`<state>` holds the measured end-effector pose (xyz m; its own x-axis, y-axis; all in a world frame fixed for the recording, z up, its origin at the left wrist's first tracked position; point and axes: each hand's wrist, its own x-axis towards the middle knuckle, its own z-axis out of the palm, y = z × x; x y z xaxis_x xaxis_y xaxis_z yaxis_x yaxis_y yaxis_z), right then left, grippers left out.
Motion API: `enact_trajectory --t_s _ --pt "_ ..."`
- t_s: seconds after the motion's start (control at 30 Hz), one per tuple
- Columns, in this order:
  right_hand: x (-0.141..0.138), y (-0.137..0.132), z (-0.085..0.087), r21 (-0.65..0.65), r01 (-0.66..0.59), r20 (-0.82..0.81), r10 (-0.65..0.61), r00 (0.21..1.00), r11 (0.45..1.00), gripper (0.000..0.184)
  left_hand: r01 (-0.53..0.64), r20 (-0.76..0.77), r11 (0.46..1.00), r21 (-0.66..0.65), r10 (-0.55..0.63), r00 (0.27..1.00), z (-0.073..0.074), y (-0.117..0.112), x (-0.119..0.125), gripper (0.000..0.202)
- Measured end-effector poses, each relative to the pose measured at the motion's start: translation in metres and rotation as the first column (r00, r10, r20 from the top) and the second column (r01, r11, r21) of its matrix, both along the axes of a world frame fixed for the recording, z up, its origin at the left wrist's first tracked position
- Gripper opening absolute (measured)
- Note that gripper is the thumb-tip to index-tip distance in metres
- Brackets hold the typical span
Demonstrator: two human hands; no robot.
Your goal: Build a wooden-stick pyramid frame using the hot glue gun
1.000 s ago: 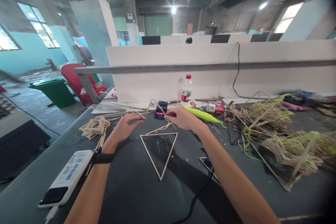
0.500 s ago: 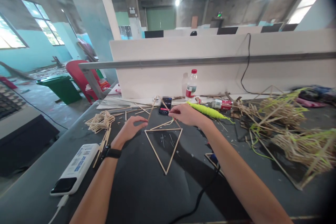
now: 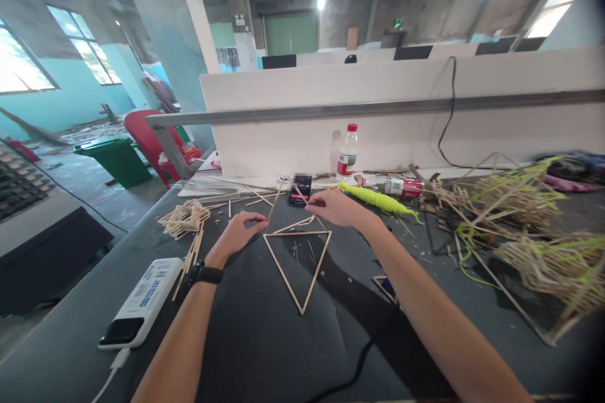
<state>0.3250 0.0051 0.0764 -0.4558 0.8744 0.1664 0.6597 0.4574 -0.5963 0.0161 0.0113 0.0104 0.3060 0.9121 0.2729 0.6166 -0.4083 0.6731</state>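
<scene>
2 pinches just beyond the wooden triangle (image 3: pixel 283 274)
The left hand (image 3: pixel 242 231) has its fingers closed on the left stick (image 3: pixel 276 201) near the triangle's far-left corner; the right hand (image 3: pixel 333 206) likewise grips the right stick (image 3: pixel 301 195), seemingly to control their slant. The triangle lies flat on the desk (image 3: pixel 255 340).

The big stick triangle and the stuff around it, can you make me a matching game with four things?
Column one:
1. big stick triangle
2. left hand
3. standing bottle
4. fuzzy-looking bundle

Column two:
A. has a black band at its wrist
B. bright yellow-green
C. pale tan, lying on the dark table
D. has a red cap

Right pairs: 1-C, 2-A, 3-D, 4-B
</scene>
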Motion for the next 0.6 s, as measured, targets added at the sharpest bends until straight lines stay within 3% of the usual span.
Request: enact_trajectory --t_s 0.6 --pt "0.0008 -0.0035 0.0040 -0.003 0.011 0.033 -0.011 0.999 1.000 0.026 -0.002 -0.033 0.999 0.040 0.004 0.999 -0.0051 0.0012 0.0014 0.032"
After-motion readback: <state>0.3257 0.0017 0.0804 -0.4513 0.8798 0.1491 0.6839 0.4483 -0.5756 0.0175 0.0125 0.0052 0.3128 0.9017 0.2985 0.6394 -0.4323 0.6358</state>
